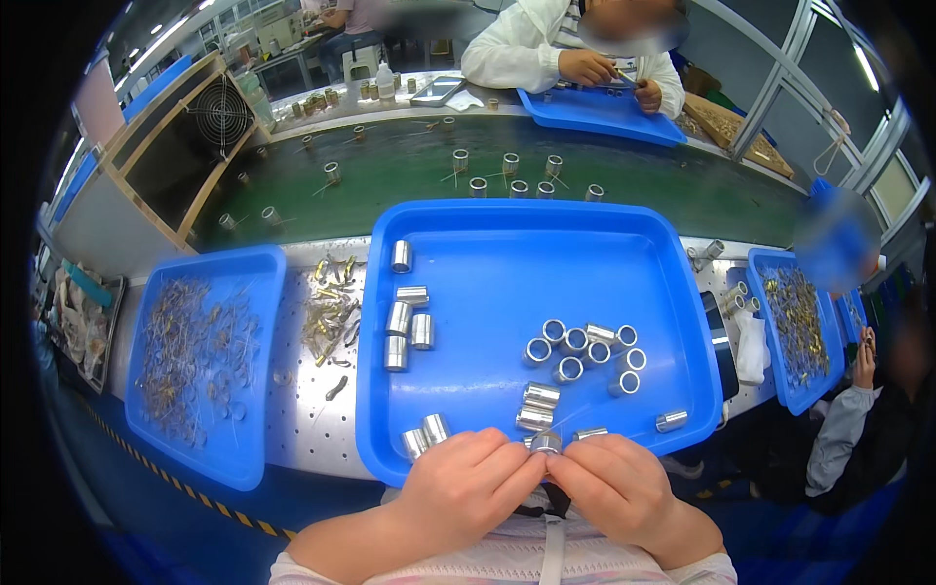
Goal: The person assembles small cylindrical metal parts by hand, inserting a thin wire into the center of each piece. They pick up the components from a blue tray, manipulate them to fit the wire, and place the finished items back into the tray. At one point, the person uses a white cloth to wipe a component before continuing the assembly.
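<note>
My left hand [466, 485] and my right hand [614, 485] meet at the near edge of a big blue tray [507, 258]. Together their fingertips pinch one small silver metal sleeve [546, 443]; what else is in the fingers I cannot tell. Several more silver sleeves [583, 347] stand upright in a cluster in the tray's right half. Others lie on their sides along its left side [402, 320] and just in front of my hands [536, 408].
A blue tray of brass and wire parts [200, 356] sits at left, loose brass pieces [330, 312] beside it. Another blue tray [792, 327] is at right. A green conveyor belt [487, 180] carries sleeves. A person across works over a blue tray [595, 109]; another person's hand [864, 356] is at right.
</note>
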